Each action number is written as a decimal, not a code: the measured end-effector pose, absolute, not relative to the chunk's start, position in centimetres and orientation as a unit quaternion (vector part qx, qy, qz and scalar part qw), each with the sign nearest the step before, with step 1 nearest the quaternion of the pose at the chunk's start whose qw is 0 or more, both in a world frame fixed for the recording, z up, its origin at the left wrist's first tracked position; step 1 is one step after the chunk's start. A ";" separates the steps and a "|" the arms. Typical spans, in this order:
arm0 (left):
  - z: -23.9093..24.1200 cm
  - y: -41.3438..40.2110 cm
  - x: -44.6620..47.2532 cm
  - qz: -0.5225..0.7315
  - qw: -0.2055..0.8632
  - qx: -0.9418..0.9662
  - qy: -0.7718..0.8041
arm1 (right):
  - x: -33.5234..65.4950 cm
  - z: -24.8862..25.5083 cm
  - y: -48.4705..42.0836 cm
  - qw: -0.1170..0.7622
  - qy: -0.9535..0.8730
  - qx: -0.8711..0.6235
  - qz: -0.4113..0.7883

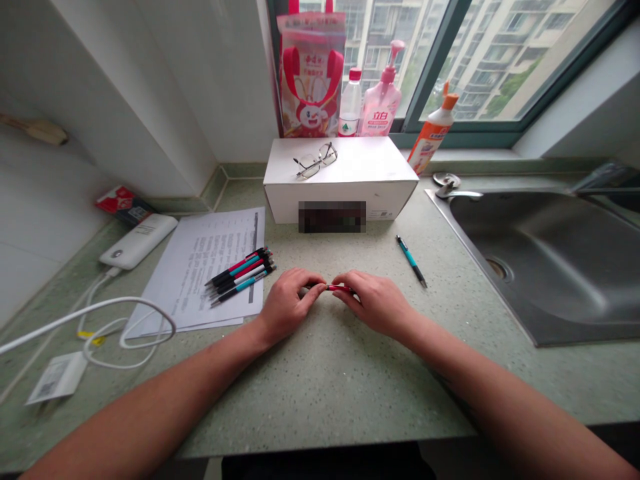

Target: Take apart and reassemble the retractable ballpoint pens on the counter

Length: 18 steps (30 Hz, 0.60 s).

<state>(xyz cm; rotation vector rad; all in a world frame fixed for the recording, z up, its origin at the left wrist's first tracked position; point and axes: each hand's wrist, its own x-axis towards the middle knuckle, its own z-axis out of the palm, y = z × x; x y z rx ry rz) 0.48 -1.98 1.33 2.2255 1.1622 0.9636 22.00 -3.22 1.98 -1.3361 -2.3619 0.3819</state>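
Observation:
Between both hands lies a red pen (340,288), held level just over the counter. My left hand (293,298) is closed, its thumb and fingertips pinching the pen's left end. On the other end, the fingers of my right hand (375,300) are closed too, covering much of the red barrel. To the left, several pens (243,275) in red, teal, white and black lie side by side on printed sheets (175,267). A single teal and black pen (411,261) rests on the counter, right of my right hand.
A white box (340,193) with eyeglasses (316,162) on top stands behind the hands. A steel sink (500,280) is set in at the right. On the left are a white power bank (139,241), a looped cable (125,301) and a white plug (57,379). Bottles (383,100) stand near the window.

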 end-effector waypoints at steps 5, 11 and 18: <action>1.3 -2.0 0.5 0.358 0.229 0.806 0.413 | 22.0 1.9 -3.2 0.192 -0.850 -0.471 0.136; 1.4 -2.1 0.6 0.354 0.236 0.801 0.422 | 22.1 1.9 -3.1 0.192 -0.849 -0.471 0.144; 1.4 -2.1 0.5 0.357 0.237 0.801 0.418 | 22.1 2.1 -3.1 0.195 -0.849 -0.470 0.142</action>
